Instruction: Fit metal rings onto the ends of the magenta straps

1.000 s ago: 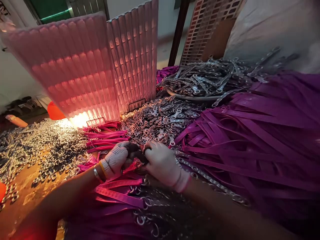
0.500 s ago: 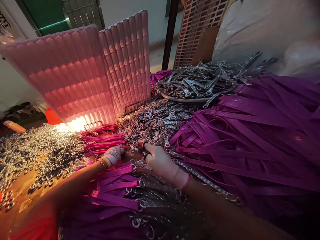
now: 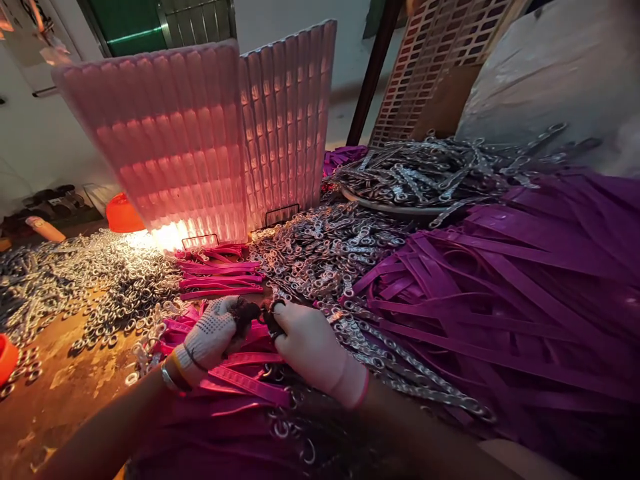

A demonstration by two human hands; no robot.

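Note:
My left hand, in a white dotted glove, is closed at the middle of the view, over magenta straps with metal rings. Just right of it, my right hand, in a plain pale glove, is closed too, with dark coverings on its fingertips. The fingertips of both hands nearly meet; whatever is pinched between them is too small to name. Below the right hand, metal chains run toward the lower right. Pinkish red straps lie just beyond my left hand.
A large pile of purple straps fills the right side. Chains heap on a round tray and in a pile before it. Two ribbed translucent panels stand behind. Metal rings and an orange bowl are at left.
My left hand has come closer to my right, turned and closed near its fingertips. The view has shifted, so the surroundings sit further right.

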